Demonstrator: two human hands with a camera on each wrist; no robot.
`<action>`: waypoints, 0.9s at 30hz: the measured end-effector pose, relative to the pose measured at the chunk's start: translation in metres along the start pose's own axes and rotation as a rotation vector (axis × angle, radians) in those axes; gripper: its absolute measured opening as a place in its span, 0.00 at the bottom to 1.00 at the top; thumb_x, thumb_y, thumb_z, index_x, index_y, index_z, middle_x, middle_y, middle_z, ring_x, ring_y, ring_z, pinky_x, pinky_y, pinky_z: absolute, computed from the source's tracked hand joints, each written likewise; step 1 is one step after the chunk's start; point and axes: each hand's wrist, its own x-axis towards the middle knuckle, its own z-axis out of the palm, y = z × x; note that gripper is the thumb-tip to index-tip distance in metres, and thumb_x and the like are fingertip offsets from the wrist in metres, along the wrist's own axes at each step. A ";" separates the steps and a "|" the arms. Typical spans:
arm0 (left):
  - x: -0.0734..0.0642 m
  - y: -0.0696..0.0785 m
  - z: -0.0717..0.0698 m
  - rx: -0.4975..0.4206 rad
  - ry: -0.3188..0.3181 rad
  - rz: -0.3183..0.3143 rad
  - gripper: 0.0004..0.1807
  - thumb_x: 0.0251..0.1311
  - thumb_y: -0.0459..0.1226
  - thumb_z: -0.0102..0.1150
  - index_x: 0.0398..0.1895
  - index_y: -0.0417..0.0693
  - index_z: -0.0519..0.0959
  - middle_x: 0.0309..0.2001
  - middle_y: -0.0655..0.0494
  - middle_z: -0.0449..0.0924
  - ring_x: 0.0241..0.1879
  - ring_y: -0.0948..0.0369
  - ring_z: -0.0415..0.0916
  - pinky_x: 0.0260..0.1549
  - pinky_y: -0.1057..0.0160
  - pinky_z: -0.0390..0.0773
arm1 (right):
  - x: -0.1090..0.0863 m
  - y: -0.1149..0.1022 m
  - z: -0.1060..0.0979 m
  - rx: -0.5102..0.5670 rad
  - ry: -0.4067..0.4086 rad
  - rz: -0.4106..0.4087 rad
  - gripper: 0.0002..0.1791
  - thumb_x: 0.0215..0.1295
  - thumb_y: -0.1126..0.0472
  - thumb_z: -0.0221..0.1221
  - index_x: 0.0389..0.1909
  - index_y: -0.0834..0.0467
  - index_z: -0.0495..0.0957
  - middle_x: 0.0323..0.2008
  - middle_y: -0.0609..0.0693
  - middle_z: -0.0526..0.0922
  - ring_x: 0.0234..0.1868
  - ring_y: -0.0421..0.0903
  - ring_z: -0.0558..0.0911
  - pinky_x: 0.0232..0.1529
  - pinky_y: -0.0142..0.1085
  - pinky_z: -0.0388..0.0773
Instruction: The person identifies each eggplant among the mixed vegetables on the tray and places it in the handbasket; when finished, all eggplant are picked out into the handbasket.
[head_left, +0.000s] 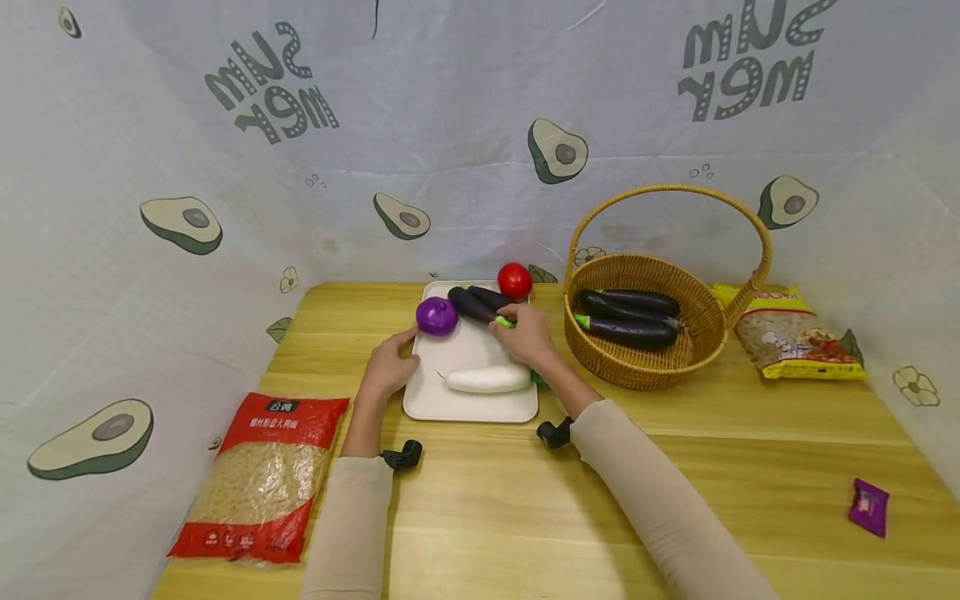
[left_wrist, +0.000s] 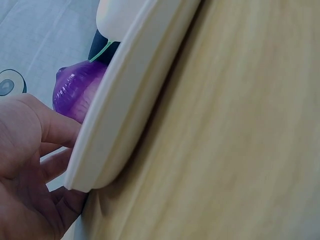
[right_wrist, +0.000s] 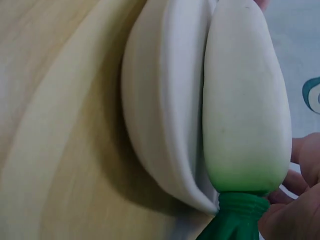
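Note:
A white tray (head_left: 468, 409) lies on the table. My left hand (head_left: 391, 364) holds its left edge, beside a purple onion (head_left: 437, 317); in the left wrist view the fingers (left_wrist: 59, 127) bend at the rim. My right hand (head_left: 527, 335) reaches over the tray's right side and pinches an eggplant (head_left: 468, 304) at its green stem end. Another eggplant (head_left: 491, 297) lies behind that one, next to a red tomato (head_left: 515, 281) at the back right corner. Across the front of the tray lies a white radish (head_left: 487, 379), which partly hides the right hand in the right wrist view.
Right of the tray stands a tall-handled wicker basket (head_left: 633, 375) with several eggplants (head_left: 630, 332) inside. Behind it on the right is a yellow food bag (head_left: 795, 333). A red pasta bag (head_left: 258, 479) lies at the left, a small purple packet (head_left: 869, 507) at the far right.

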 end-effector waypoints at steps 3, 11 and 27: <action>0.000 0.000 0.002 -0.002 0.000 -0.009 0.33 0.69 0.37 0.54 0.78 0.59 0.66 0.79 0.46 0.61 0.80 0.43 0.52 0.78 0.39 0.54 | -0.003 0.001 -0.004 -0.013 0.019 -0.016 0.22 0.72 0.57 0.62 0.61 0.62 0.81 0.60 0.61 0.84 0.64 0.58 0.80 0.64 0.50 0.79; -0.001 0.001 0.002 -0.004 -0.004 -0.002 0.34 0.69 0.37 0.54 0.78 0.59 0.66 0.80 0.47 0.59 0.80 0.44 0.52 0.78 0.40 0.54 | -0.018 -0.005 -0.028 -0.064 0.068 -0.048 0.21 0.73 0.58 0.60 0.62 0.61 0.80 0.58 0.61 0.84 0.50 0.55 0.83 0.50 0.46 0.82; -0.003 0.001 0.002 -0.019 -0.008 -0.010 0.34 0.69 0.37 0.54 0.79 0.59 0.65 0.80 0.47 0.59 0.81 0.43 0.51 0.78 0.40 0.53 | -0.064 0.019 -0.102 -0.099 0.092 -0.186 0.20 0.75 0.56 0.60 0.64 0.56 0.80 0.43 0.58 0.83 0.34 0.52 0.78 0.35 0.41 0.73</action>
